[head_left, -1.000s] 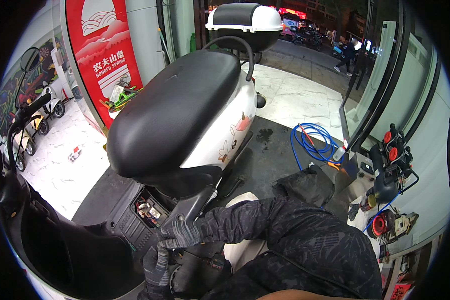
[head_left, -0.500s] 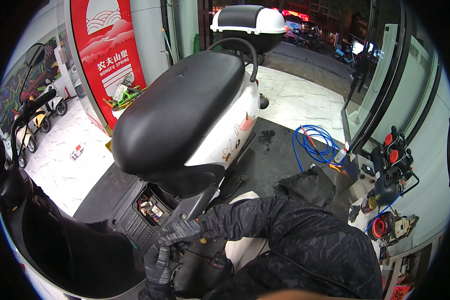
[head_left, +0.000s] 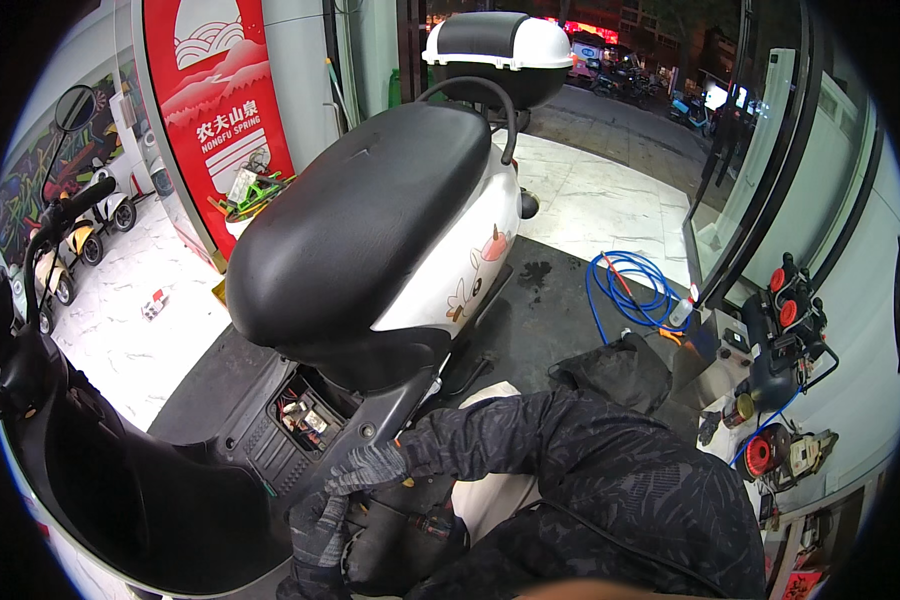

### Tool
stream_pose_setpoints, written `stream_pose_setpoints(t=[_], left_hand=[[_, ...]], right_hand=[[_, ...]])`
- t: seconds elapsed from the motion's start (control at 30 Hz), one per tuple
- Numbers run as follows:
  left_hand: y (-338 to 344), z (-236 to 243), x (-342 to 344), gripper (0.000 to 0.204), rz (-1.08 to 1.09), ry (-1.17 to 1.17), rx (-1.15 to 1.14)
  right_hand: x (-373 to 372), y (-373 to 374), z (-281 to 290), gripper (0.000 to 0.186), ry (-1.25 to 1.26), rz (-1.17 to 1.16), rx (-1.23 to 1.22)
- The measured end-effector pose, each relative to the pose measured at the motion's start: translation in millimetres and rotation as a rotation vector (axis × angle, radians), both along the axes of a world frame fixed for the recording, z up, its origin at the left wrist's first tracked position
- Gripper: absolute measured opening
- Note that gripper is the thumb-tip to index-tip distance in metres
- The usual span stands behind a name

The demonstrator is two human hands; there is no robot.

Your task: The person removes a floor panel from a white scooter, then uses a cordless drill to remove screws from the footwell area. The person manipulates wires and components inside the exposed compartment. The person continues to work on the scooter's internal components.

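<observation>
Both hands wear grey knitted gloves and meet low at the near side of a white and black scooter [head_left: 435,290], beside its footboard [head_left: 275,455]. My right hand [head_left: 368,467] reaches in from the right, its fingers bent toward the left hand. Just below it, my left hand [head_left: 318,530] points upward with its fingers closed in. Whatever they grip between them is hidden by the gloves. Past the right hand, an uncovered opening in the footboard shows wires and connectors [head_left: 307,418]. Close to my knees lies a dark tool with a red part [head_left: 433,525], only partly visible.
The black seat [head_left: 360,200] rises above the opening. To the right are a black bag [head_left: 620,375], a coiled blue hose [head_left: 635,290], an air compressor [head_left: 780,345] and a red reel [head_left: 763,452]. A red panel [head_left: 215,120] stands beyond the scooter.
My right hand has shifted very slightly to the right and the view has moved a little. Both hands remain together at the footboard's side.
</observation>
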State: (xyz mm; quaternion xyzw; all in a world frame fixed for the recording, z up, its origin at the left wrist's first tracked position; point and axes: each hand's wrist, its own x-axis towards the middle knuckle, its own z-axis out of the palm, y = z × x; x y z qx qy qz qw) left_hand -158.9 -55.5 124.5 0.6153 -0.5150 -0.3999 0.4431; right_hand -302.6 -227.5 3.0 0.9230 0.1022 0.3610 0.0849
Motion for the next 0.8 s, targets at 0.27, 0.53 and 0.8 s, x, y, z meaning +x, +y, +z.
stream_pose_setpoints(t=[0.27,0.53,0.8], left_hand=[[-4,0,3,0.023,0.037,0.062,0.02],[-9,-2,-10,0.02,0.193,0.361,0.041],[-20,-22,-7,0.017,0.189,0.356,-0.075]], right_hand=[[13,-5,6,0.049,0.731,0.188,1.58],[8,17,11,0.042,0.512,0.263,2.175],[10,24,25,0.038,0.384,0.262,2.3]])
